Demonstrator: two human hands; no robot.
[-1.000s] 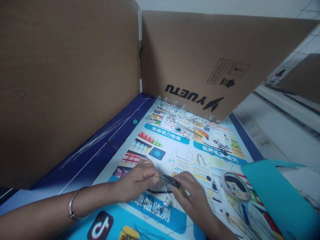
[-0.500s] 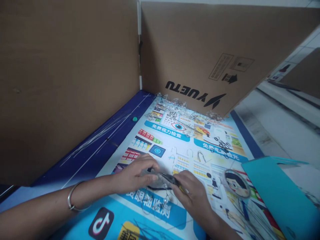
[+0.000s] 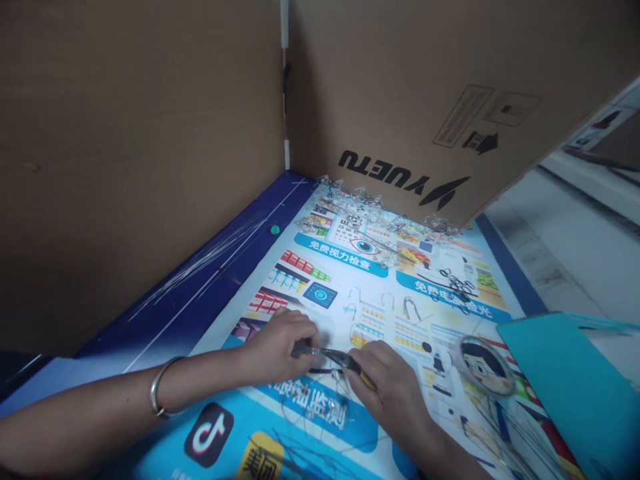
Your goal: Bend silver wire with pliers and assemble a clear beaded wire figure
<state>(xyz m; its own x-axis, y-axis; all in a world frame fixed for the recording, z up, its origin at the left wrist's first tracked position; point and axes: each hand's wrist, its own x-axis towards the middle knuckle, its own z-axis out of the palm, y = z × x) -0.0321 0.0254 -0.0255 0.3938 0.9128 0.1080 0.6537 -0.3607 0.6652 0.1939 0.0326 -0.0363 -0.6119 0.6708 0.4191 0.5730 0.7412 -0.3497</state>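
My right hand (image 3: 387, 380) is closed around a pair of pliers (image 3: 343, 359) with dark jaws and a black and yellow handle. The jaws point left toward my left hand (image 3: 283, 343). Those fingers are pinched around something small and greyish at the pliers' tip, too covered and blurred to name. Just below both hands lies a loose tangle of thin bent wire (image 3: 320, 407). Beyond them, a few hook-shaped wire pieces (image 3: 411, 307) rest on the printed poster (image 3: 345, 320).
Clear, shiny wire pieces (image 3: 367, 200) line the foot of a cardboard panel (image 3: 400, 87). Straight wires (image 3: 200, 257) lie on the blue strip at left, near a green bit (image 3: 275, 230). Dark small loops (image 3: 457, 283), a round clear dish (image 3: 487, 365) and a teal folder (image 3: 565, 380) sit to the right.
My left fingers have curled in tighter, and a little more of the pliers' jaws shows between the hands. The whole view has shifted slightly.
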